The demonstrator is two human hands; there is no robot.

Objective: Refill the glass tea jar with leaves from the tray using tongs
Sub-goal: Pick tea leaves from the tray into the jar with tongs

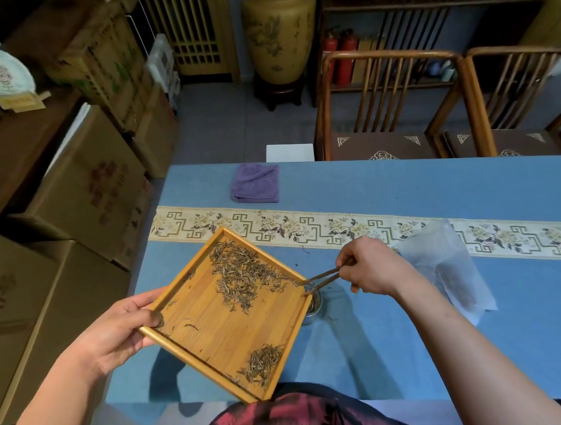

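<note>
My left hand [122, 327] grips the left edge of a square bamboo tray [212, 335], thumb on top, holding it tilted above the table. Dry tea leaves [240, 274] lie in a loose heap near the tray's far corner, and a smaller pile [264, 363] sits near its front corner. My right hand [370, 267] pinches dark wooden tongs [321, 278], whose tips reach the tray's right corner. Just under that corner the glass tea jar [314, 306] stands on the table, mostly hidden by the tray, with some leaves inside.
The table has a blue cloth [404, 337] with a patterned runner [342, 223]. A folded purple towel [256, 184] lies at the far left, a clear plastic bag [448, 264] at the right. Wooden chairs [389, 109] stand beyond; cardboard boxes [81, 183] are stacked left of the table.
</note>
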